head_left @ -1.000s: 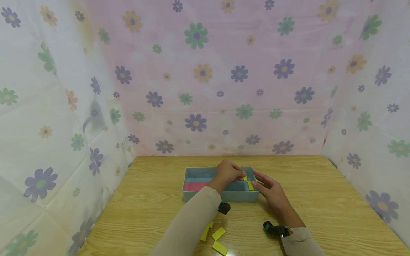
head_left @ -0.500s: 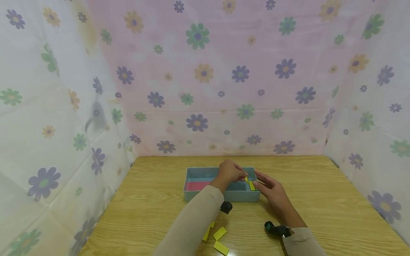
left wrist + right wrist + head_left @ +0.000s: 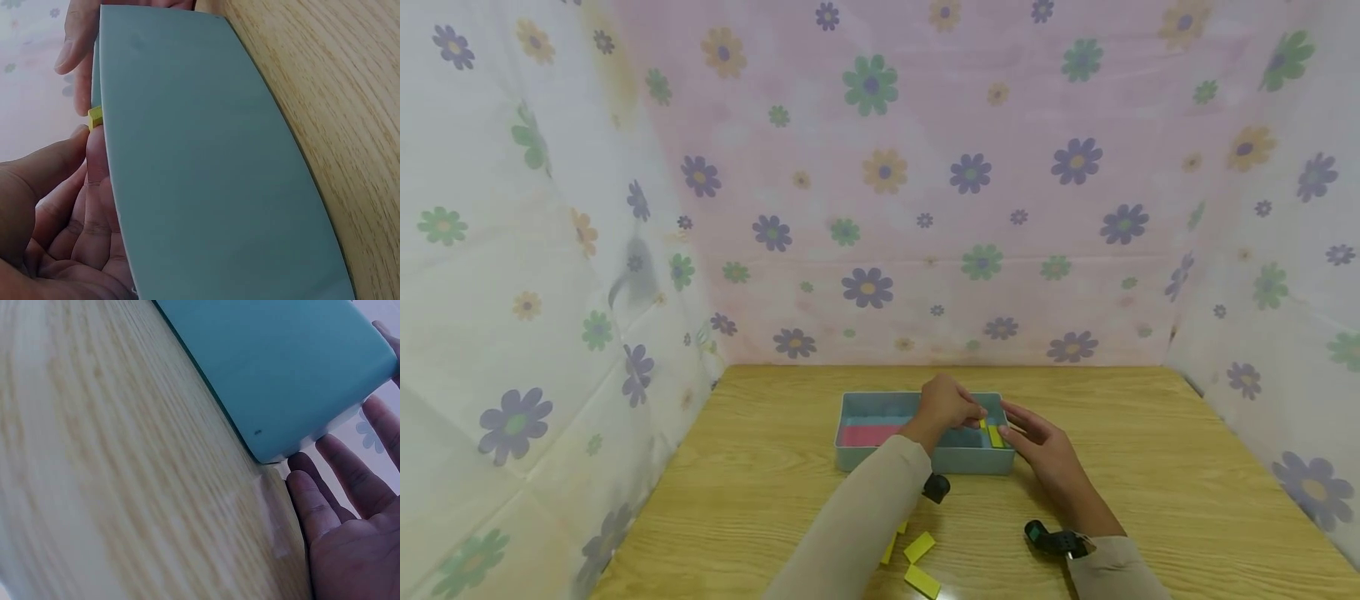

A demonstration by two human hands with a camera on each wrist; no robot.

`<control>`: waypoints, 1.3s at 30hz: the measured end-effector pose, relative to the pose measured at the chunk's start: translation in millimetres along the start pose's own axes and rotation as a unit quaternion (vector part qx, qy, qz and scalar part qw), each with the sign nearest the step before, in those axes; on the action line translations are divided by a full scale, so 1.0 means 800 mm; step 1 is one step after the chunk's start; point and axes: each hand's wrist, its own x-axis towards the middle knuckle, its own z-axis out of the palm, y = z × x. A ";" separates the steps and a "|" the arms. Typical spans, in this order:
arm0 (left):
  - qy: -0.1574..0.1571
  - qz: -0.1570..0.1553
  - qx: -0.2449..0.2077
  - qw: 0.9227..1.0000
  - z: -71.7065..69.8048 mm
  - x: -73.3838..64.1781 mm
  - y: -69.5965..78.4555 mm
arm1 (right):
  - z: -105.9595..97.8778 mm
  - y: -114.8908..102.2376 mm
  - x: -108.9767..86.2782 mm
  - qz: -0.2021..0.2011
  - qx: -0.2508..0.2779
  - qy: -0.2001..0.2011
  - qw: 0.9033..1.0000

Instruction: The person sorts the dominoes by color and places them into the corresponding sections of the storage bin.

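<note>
A long light-blue box [image 3: 973, 461] stands on the table. My left hand [image 3: 946, 408] reaches in over its front wall and pinches a small yellow block [image 3: 95, 117] between thumb and fingertips near the right end. Just right of those fingertips, a second yellow block [image 3: 996, 437] lies inside the box. My right hand [image 3: 1045, 450] rests at the box's right end, its fingers fairly straight against the outer wall and the thumb at the rim. The left part of the box holds a flat pink piece [image 3: 867, 436], partly hidden by my left forearm.
Several loose yellow blocks [image 3: 920, 547] lie on the wooden table [image 3: 760, 467] in front of the box, some partly behind my left sleeve [image 3: 857, 525]. Flower-patterned cloth [image 3: 910, 250] walls the table at the back and both sides.
The head view has turned slightly, shifting everything rightward in it. Less yellow shows under my left fingertips than a second ago. My right hand stays at the box's end.
</note>
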 end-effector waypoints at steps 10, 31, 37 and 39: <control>-0.006 0.001 0.007 1.000 0.003 0.000 -0.002 | -0.001 0.006 0.002 -0.008 0.004 0.000 1.000; -0.012 -0.016 0.055 0.998 0.001 -0.002 -0.005 | 0.000 0.002 0.000 -0.001 0.015 -0.001 1.000; -0.084 -0.056 0.062 0.993 0.005 0.004 -0.012 | 0.000 -0.002 -0.003 -0.005 0.014 -0.002 1.000; -0.105 -0.060 0.059 0.991 0.004 0.004 -0.013 | 0.000 -0.003 -0.003 -0.005 0.017 -0.004 1.000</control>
